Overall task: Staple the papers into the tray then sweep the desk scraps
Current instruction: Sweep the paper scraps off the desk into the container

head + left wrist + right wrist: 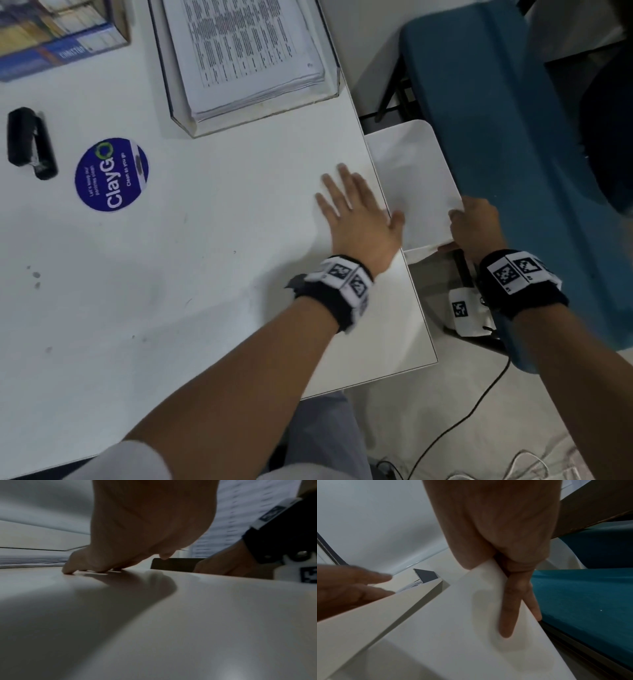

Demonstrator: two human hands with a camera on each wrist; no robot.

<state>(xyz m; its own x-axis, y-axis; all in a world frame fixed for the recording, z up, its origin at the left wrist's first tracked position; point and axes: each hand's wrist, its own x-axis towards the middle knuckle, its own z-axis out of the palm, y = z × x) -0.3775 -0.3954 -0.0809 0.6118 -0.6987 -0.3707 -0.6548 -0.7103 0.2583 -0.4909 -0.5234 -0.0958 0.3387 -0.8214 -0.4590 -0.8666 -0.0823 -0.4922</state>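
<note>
Desk [191, 281]: broad white laminate slab, smooth, faintly smudged; a few dark specks near 9 o'clock may be scraps, too small to be sure.

Tray [263, 118]: clear rigid rectangle at 12 o'clock, already holding the papers [253, 51], a thick printed stack with squared edges. Stapling and filing look done; the sweep is the step in hand.

White sheet [418, 185]: a stiff, matte, round-cornered sheet held just past the desk's 3 o'clock edge and slightly below it, apparently as a catcher for scraps.

Left hand [356, 212]: flat, palm down, fingers straight and spread, fingertips [68, 571] pressing the desk surface near the 3 o'clock edge, gripping nothing.

Right hand [474, 222]: pinches the sheet's near corner, thumb on top, fingers [508, 609] laid straight underneath.

Round blue sticker [112, 174]: glossy disc at 10 o'clock.

Stapler [30, 142]: small black body, set down at 9 o'clock, untouched.

Left to do, by my reading: push any remaining scraps over the edge onto the sheet.
</note>
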